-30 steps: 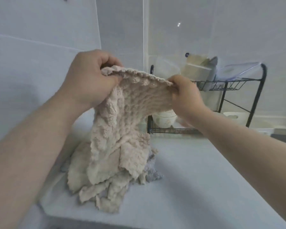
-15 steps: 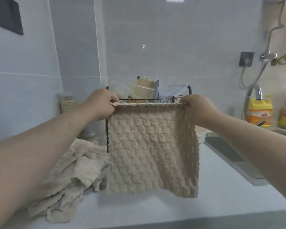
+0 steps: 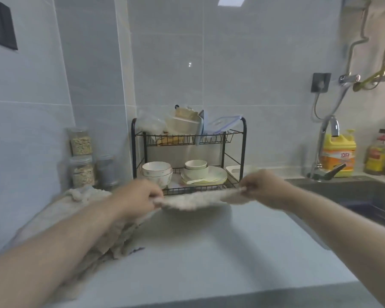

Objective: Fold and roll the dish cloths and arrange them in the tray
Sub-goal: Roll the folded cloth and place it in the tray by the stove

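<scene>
Cloth: dish cloth [image 3: 191, 200] is hanging nearly flat and edge-on to the camera, stretched between both hands above the desk [image 3: 209, 252], just in front of the dish rack [image 3: 243, 138].
Left grip: left hand [image 3: 138, 200] is pinching one end of the cloth, fingers curled round it.
Right grip: right hand [image 3: 265, 187] is pinching the opposite end the same way.
Handling: it is looking light, soft and thickly textured. It is sagging a little in the middle, so I am judging it limp wherever unsupported, grippy rather than slippery, and in no way fragile.
Where to hold: two corners of one edge are seeming best, pulled taut so it is laying down flat for folding.
Heap: heap of cloths [image 3: 85, 194] is lying on the desk at the left, partly under the left forearm.
Tray: I am not making it out with certainty; a white object [image 3: 233, 170] is sitting beside the rack's right leg.
</scene>
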Demonstrator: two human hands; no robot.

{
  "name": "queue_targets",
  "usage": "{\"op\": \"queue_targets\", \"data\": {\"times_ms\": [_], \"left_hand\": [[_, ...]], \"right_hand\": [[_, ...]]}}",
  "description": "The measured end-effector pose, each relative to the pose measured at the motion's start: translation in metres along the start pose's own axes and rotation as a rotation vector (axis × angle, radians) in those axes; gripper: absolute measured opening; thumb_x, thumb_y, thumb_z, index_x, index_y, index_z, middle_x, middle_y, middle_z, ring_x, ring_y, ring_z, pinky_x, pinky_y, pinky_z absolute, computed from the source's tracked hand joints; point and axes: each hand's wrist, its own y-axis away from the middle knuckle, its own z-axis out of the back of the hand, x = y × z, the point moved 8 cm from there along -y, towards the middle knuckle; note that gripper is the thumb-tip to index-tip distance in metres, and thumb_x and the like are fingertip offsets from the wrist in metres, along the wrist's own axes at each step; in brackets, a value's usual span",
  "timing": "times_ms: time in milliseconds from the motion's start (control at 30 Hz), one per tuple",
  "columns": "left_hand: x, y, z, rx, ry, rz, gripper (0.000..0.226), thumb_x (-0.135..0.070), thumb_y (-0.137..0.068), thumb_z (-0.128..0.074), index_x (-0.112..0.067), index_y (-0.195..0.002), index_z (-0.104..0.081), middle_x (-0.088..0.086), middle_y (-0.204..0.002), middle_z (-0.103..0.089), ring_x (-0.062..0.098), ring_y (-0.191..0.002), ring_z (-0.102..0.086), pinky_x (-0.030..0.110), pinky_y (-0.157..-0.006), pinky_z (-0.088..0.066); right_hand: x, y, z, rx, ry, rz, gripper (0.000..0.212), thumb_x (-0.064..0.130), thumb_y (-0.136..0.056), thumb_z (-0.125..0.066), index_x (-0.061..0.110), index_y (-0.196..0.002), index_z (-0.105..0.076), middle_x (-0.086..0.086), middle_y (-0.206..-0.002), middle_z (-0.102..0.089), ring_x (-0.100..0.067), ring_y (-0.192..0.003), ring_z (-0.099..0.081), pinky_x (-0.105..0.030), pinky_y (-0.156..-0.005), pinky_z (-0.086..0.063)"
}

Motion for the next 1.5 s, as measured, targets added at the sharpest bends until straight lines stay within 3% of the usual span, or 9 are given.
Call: {"op": "queue_targets", "data": {"times_ms": [200,300,367,467,633,800,933,1200,1500], "left_hand": [[-0.004,0.077,-0.112,0.487,-0.081,0.044,0.010,-0.027,-0.070,-0.049,-0.029,-0.075,-0.057,-0.009,-0.086,-0.060,0.012,-0.082,-0.058,0.030,-0.077,-0.051],[-0.005,0.066,-0.095,0.338,-0.028,0.071,0.026,-0.045,-0.075,-0.040,-0.025,-0.075,-0.058,-0.002,-0.095,-0.063,0.019,-0.087,-0.061,0.039,-0.078,-0.051],[-0.009,0.058,-0.091,0.244,-0.019,0.076,0.032,-0.044,-0.087,-0.042,-0.029,-0.107,-0.063,-0.010,-0.122,-0.056,0.010,-0.108,-0.056,0.034,-0.095,-0.047],[-0.014,0.050,-0.118,0.342,-0.035,0.033,0.073,-0.060,-0.090,-0.042,-0.030,-0.152,-0.017,-0.011,-0.160,-0.009,0.010,-0.146,-0.013,0.034,-0.120,-0.013],[0.002,0.040,-0.158,0.512,-0.191,0.043,0.111,-0.093,-0.069,-0.017,-0.024,-0.150,0.016,-0.001,-0.158,0.022,0.016,-0.146,0.016,0.037,-0.120,0.004],[0.003,0.014,-0.153,0.519,-0.208,0.039,0.095,-0.083,-0.080,-0.022,-0.024,-0.153,-0.011,0.001,-0.161,-0.003,0.020,-0.148,-0.008,0.041,-0.120,-0.010],[0.042,-0.068,-0.125,0.218,-0.125,0.081,0.033,-0.039,-0.098,-0.035,-0.017,-0.105,-0.059,0.001,-0.117,-0.053,0.019,-0.107,-0.052,0.039,-0.095,-0.045],[0.099,-0.144,-0.159,0.265,-0.328,0.142,0.010,-0.010,-0.088,-0.052,-0.017,-0.081,-0.055,0.008,-0.091,-0.060,0.026,-0.083,-0.057,0.035,-0.068,-0.046],[0.076,-0.112,-0.100,-0.001,-0.030,0.186,0.021,-0.005,-0.075,-0.054,-0.026,-0.073,-0.055,-0.003,-0.085,-0.059,0.020,-0.082,-0.056,0.036,-0.070,-0.050]], "right_hand": [[-0.004,0.082,-0.105,0.491,0.159,-0.068,0.019,0.024,-0.082,-0.059,0.025,-0.094,-0.073,0.017,-0.087,-0.066,-0.002,-0.078,-0.056,-0.012,-0.069,-0.040],[-0.001,0.085,-0.107,0.520,0.032,-0.141,0.032,0.033,-0.074,-0.052,0.018,-0.093,-0.073,0.009,-0.100,-0.072,-0.010,-0.093,-0.063,-0.023,-0.084,-0.051],[0.001,0.070,-0.100,0.400,0.062,-0.146,0.039,0.031,-0.084,-0.047,0.018,-0.114,-0.068,0.003,-0.126,-0.062,-0.015,-0.117,-0.054,-0.029,-0.100,-0.042],[-0.001,0.053,-0.118,0.367,0.202,-0.085,0.054,0.043,-0.096,-0.038,0.025,-0.147,-0.033,0.001,-0.157,-0.025,-0.019,-0.143,-0.025,-0.034,-0.115,-0.022],[-0.037,0.045,-0.161,0.446,0.406,-0.153,0.070,0.063,-0.094,-0.015,0.027,-0.153,-0.004,-0.002,-0.162,0.000,-0.020,-0.148,0.000,-0.048,-0.119,-0.007],[-0.049,0.023,-0.156,0.381,0.404,-0.091,0.073,0.073,-0.087,-0.012,0.032,-0.145,-0.029,0.002,-0.151,-0.030,-0.021,-0.141,-0.025,-0.045,-0.115,-0.018],[-0.072,-0.035,-0.128,0.130,0.313,-0.129,0.050,0.051,-0.098,-0.031,0.023,-0.134,-0.050,0.001,-0.141,-0.047,-0.022,-0.130,-0.044,-0.035,-0.107,-0.035],[-0.115,-0.125,-0.170,0.256,0.479,-0.176,0.031,0.017,-0.094,-0.044,0.010,-0.120,-0.059,-0.009,-0.124,-0.060,-0.028,-0.112,-0.056,-0.033,-0.090,-0.048],[-0.096,-0.091,-0.109,-0.083,0.113,-0.177,0.007,0.010,-0.082,-0.053,0.016,-0.080,-0.056,0.003,-0.078,-0.054,-0.023,-0.077,-0.051,-0.031,-0.063,-0.044]]}}
